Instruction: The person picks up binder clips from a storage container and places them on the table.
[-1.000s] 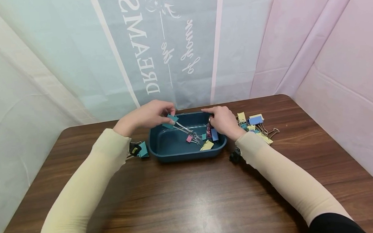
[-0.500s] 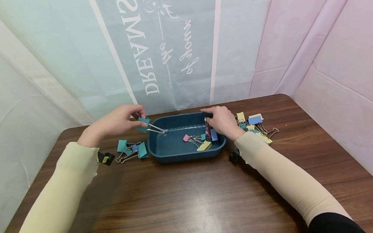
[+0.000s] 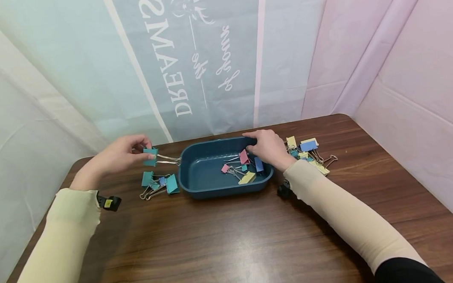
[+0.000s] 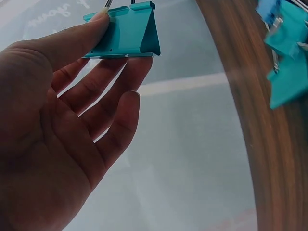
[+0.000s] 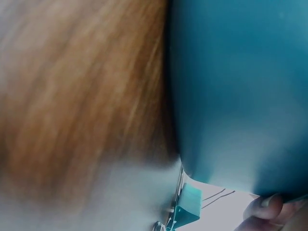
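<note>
My left hand (image 3: 121,157) pinches a large teal binder clip (image 3: 151,156) between thumb and fingertips. The clip's wire handles point right, reaching the left rim of a dark blue plastic bin (image 3: 204,193). In the left wrist view the thumb presses the face of this teal clip (image 4: 127,33), with the fingertips under its edge. My right hand (image 3: 269,148) grips the bin's right rim, its index finger stretched along the far corner. A pink binder clip (image 3: 244,157) lies in the bin beside the right thumb. Fingertips (image 5: 264,207) show under the bin in the right wrist view.
Inside the bin are a small pink clip (image 3: 225,169), a yellow clip (image 3: 247,177) and a blue clip (image 3: 259,164). Teal clips (image 3: 172,184) lie left of the bin on the wooden table (image 3: 216,240). Several yellow and blue clips (image 3: 308,146) are heaped at the right.
My left hand has carried the teal clip out of the bin to the left, beyond its rim. The pink clip by my right thumb has tipped away from the hand into the bin.
</note>
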The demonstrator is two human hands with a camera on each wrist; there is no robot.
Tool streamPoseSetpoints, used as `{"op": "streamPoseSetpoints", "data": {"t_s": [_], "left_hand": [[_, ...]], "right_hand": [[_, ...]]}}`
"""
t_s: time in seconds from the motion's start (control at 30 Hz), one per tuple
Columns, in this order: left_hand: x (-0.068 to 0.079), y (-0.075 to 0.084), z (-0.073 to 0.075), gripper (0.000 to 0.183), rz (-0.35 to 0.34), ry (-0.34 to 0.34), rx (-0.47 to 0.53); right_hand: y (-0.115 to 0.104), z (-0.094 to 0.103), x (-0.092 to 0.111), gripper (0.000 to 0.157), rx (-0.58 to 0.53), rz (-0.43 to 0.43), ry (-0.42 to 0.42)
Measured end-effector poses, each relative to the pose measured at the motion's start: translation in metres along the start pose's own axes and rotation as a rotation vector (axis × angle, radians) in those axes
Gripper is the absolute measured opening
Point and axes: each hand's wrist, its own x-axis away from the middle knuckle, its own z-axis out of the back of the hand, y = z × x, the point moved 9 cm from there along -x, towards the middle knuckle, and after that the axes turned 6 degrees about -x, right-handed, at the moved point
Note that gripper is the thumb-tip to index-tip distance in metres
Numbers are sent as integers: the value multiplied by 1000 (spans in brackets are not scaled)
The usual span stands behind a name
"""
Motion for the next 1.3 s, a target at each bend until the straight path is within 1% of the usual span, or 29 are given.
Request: {"op": "streamPoseSetpoints", "data": {"t_s": [0.17,0.3,0.5,0.67,0.73,0.87,1.03,1.2,1.3], "left_hand": [[2,-15,-4,19,36,-17,-18],[2,-26,-8,20,51,-27,-8],[-3,-41,-24,19,63,-56,3],[-7,-45,-37,16,73,-90,27],[-8,-47,-42,17,85,-105,46],[-9,-53,-49,17,116,-127,51],[-10,-58,-52,20,145,-128,28],[-9,-61,-52,32,166,-143,10],[-8,-60,-50,38,179,-153,5]], "right_hand": [[1,0,2,46,-28,-10,-8],[1,1,2,45,-36,-7,-9],[2,2,3,46,-29,-10,9],[2,1,3,46,-27,-11,9],[2,0,3,46,-26,-10,11],[2,1,3,46,-24,-8,18],[1,1,2,46,-19,-6,16],[1,1,2,46,-22,-3,15],[1,1,3,46,-31,-4,14]]}}
